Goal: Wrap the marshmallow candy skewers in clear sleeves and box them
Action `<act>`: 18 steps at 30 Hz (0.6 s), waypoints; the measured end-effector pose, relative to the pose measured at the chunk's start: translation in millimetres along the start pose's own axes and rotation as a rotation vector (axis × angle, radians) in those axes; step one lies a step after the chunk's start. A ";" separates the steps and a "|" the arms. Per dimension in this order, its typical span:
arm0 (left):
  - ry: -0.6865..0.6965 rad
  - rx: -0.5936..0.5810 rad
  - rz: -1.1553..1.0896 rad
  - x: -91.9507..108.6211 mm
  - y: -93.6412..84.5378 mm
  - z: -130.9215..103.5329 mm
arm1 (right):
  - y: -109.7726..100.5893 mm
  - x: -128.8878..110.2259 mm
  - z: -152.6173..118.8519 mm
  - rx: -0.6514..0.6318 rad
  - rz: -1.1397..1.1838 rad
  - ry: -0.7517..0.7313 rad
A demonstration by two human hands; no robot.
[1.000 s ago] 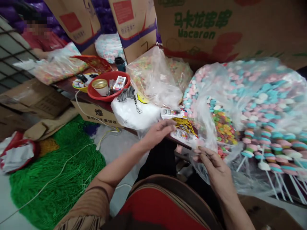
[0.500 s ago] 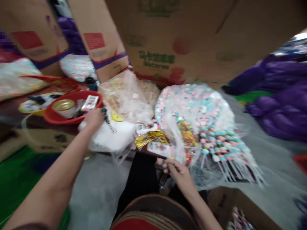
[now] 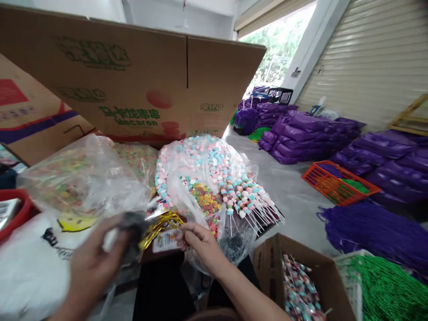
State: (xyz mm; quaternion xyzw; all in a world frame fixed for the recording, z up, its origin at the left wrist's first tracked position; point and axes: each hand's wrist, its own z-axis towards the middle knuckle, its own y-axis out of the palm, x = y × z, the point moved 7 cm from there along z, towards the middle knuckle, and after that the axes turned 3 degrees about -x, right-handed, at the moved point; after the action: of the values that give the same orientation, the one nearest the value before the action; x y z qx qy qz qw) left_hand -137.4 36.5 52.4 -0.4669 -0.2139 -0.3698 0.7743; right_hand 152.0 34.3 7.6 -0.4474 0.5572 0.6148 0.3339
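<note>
My left hand point(image 3: 96, 258) is closed round a dark, blurred object point(image 3: 132, 234) above the white plastic bag point(image 3: 30, 263). My right hand point(image 3: 200, 243) has its fingers pinched beside the gold twist ties point(image 3: 162, 227) and a small printed card point(image 3: 165, 240); whatever it holds is too small to make out. Behind it, an open clear bag holds colourful ring candies point(image 3: 203, 198). Pink, blue and white candies point(image 3: 217, 156) fill a large bag, and skewered candies point(image 3: 245, 196) on white sticks lie at its right.
A big cardboard box point(image 3: 174, 76) stands behind the bags. A red basin point(image 3: 23, 209) is at the left edge. An open carton point(image 3: 277, 267) of wrapped sticks, an orange crate point(image 3: 334, 196) and purple sacks point(image 3: 301, 133) are to the right.
The view has swung to the right. My left hand has moved from beside the red basin toward my right hand, now with a dark object in it. My right hand remains pinched near the twist ties.
</note>
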 end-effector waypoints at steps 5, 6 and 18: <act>0.573 -0.030 -0.048 157.5 116.9 19.4 | 9.7 -33.6 -2.6 0.003 0.109 -0.103; 0.594 -0.034 -0.022 159.3 129.5 13.8 | 7.7 -32.4 -6.2 0.013 0.167 -0.096; -0.056 0.064 -0.337 86.2 166.7 13.7 | 1.6 -3.9 -14.9 0.057 -0.063 -0.228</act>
State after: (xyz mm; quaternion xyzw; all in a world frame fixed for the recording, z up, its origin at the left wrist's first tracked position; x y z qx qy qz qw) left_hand 46.3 64.9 23.1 -0.4096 -0.3222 -0.4741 0.7097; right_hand 154.7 19.8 12.1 -0.3823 0.5183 0.6348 0.4268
